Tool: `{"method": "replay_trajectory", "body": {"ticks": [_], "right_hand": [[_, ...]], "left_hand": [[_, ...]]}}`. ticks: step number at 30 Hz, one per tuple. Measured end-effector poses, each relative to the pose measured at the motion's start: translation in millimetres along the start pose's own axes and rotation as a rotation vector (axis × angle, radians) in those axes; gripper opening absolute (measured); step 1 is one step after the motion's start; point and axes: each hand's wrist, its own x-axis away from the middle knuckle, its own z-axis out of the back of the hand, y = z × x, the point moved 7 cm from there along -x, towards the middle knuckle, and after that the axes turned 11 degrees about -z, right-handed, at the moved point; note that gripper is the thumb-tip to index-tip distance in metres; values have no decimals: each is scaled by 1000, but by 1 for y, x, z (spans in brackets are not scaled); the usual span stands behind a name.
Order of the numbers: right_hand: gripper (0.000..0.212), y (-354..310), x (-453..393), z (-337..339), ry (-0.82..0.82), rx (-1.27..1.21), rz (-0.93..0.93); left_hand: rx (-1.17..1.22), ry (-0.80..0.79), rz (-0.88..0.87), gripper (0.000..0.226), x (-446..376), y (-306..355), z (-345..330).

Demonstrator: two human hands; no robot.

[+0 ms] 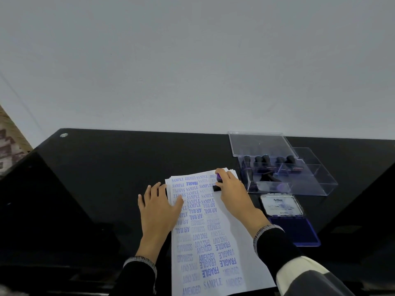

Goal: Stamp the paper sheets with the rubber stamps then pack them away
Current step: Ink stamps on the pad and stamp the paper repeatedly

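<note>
Head camera, above, looks forward-down, close over black desk [106, 167].

Glossy black counter [102, 167], running across the lower half and reflecting faintly. Directly behind the counter, a plain pale grey wall [192, 60], filling the whole upper half. Near the counter's far left corner, a small round silver fitting [63, 135] set into the surface. Beyond the counter's left edge, a strip of patterned brown and cream flooring or rug [9, 142], too blurred to tell which.
</note>
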Motion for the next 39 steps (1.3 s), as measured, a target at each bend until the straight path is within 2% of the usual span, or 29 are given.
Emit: {"method": "replay_trajectory", "body": {"ticks": [3, 5, 10, 14, 16, 30, 35, 39], "right_hand": [[42, 3, -5, 0, -30, -23, -14], [30, 9, -10, 6, -49, -174, -75], [17, 41, -13, 42, 148, -828, -342], [10, 61, -7, 40, 91, -1434, -533], [11, 65, -5, 39, 61, -1574, -552], [15, 62, 4, 40, 28, -1555, -454], [21, 68, 21, 49, -2, -1562, -432], [20, 92, 44, 64, 43, -1653, -437]], "left_hand": [[-8, 5, 2, 64, -1, -1, 0], [-8, 9, 2, 63, -2, -1, 1], [-6, 22, -1, 61, -2, 1, 2], [-24, 24, 3, 61, -2, 1, 3], [-23, 20, 2, 60, -2, 0, 2], [20, 3, 11, 58, -3, 0, 3], [160, 117, -72, 36, 7, 18, 18], [374, -73, -203, 21, 26, 72, 8]]}}
